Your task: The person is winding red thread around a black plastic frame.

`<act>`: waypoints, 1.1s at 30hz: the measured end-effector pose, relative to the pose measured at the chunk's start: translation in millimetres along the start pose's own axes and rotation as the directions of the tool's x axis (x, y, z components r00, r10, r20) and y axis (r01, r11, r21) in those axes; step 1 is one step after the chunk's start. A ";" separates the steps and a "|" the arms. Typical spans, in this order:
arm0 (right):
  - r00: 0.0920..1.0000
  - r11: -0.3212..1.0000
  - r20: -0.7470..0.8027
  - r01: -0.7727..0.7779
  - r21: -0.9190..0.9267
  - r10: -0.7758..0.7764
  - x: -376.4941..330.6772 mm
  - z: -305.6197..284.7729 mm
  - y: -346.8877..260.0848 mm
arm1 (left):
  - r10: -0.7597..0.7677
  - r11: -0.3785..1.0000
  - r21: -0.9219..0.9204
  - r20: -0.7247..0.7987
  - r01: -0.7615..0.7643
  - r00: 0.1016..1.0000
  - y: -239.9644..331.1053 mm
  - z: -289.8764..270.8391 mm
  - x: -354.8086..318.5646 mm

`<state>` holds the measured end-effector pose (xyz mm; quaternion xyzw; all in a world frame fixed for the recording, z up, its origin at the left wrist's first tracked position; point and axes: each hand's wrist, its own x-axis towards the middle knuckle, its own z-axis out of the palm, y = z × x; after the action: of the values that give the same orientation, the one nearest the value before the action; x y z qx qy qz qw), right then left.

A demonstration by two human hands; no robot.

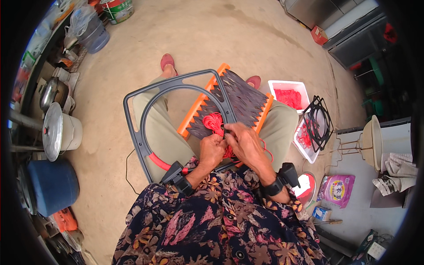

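Note:
A black plastic frame (136, 125) with a round ring inside it lies tilted across my lap. Red cord is wrapped round the ring's lower left part. My left hand (212, 153) is closed on a looped bundle of red cord (213, 121), which sticks up past the fingers at the ring's right side. My right hand (245, 143) touches the left, fingers bent and pinched at the ring's edge; what lies between them is hidden. Loose cord hangs below both hands. Under the frame, a rack with orange side bars (196, 111) and grey zigzag strips (240, 95) rests over my legs.
At the right stand a white foam box (289, 85) of red cord and another white box (314, 154) with black frames (319, 123) on it. A purple bag (337, 190) lies nearby. Along the left are a blue bucket (53, 185), a lidded pot (70, 132) and a water jug (93, 37).

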<state>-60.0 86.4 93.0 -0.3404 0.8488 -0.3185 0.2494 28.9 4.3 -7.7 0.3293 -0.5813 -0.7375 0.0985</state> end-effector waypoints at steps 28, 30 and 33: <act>0.718 0.063 -0.454 0.500 0.864 0.528 -231.7 -209.0 204.1 | -0.260 0.960 -0.101 0.016 0.260 0.966 25.8 -23.6 11.3; 0.661 -0.043 -0.467 0.601 0.798 0.588 -255.0 -210.0 241.5 | -0.252 0.961 -0.120 0.003 0.250 0.968 27.7 -19.6 6.6; 0.675 -0.271 -0.564 0.722 0.637 0.476 -275.3 -207.2 298.9 | -0.281 0.949 -0.133 0.061 0.286 0.958 29.3 -16.8 6.1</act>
<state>-140.6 535.1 76.9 0.0464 0.1976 -0.9790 0.0194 27.3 -21.2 15.3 0.3863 -0.4766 -0.7897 0.0023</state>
